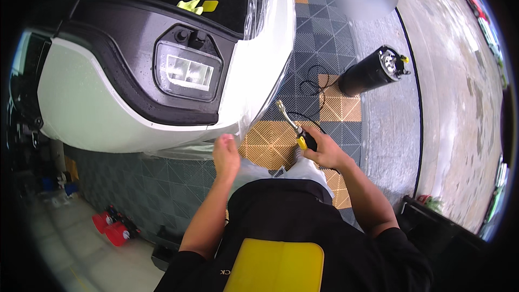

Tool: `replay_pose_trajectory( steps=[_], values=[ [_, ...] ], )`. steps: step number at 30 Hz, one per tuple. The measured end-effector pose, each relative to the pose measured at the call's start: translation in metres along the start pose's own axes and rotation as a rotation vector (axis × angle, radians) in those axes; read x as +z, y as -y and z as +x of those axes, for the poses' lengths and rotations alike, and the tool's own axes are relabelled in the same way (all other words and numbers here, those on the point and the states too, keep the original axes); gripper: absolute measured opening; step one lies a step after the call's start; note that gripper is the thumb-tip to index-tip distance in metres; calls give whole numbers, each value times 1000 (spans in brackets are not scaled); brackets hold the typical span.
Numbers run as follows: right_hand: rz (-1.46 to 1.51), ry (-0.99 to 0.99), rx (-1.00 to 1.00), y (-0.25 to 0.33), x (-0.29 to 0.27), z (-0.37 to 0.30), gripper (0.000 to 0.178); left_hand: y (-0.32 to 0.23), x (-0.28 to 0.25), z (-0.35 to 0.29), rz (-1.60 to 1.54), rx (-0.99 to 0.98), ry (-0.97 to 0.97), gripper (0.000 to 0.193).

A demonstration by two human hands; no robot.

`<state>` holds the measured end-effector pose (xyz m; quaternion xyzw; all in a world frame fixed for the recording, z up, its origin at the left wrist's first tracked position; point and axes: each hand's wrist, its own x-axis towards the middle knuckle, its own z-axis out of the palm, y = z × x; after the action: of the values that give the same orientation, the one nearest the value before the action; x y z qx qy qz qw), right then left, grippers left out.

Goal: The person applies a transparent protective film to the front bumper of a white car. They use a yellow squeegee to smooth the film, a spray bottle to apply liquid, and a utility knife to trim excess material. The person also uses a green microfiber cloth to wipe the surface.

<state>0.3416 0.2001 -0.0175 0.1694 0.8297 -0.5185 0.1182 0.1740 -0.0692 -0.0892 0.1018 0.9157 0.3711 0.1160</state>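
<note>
One slim silver metal spray wand w/ black-and-yellow grip (299,130) sits in the R hand (323,148), fingers wrapped round it — long axis slanting fwd-left, tip twd the glossy white car body (265,43). L hand (226,157) is nearer that — can't tell if it's pinching the crinkled clear film (245,124).

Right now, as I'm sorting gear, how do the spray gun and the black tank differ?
The spray gun is held in the right hand; the black tank rests on the tiled floor. The spray gun has a slim metal wand, while the black tank is a much bulkier cylinder. Both show black and yellow parts.
</note>
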Motion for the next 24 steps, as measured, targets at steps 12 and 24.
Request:
replay_pose_trajectory(
  steps=[12, 24],
  values=[
    [-191, 246, -226, 31, -86, 51, 66, -23, 56, 41, -51, -299, -682, 24],
    [-499, 826, -369, 1, -181, 156, 71, -21, 60, 48, 287, -258, -841, 25]
  ],
)
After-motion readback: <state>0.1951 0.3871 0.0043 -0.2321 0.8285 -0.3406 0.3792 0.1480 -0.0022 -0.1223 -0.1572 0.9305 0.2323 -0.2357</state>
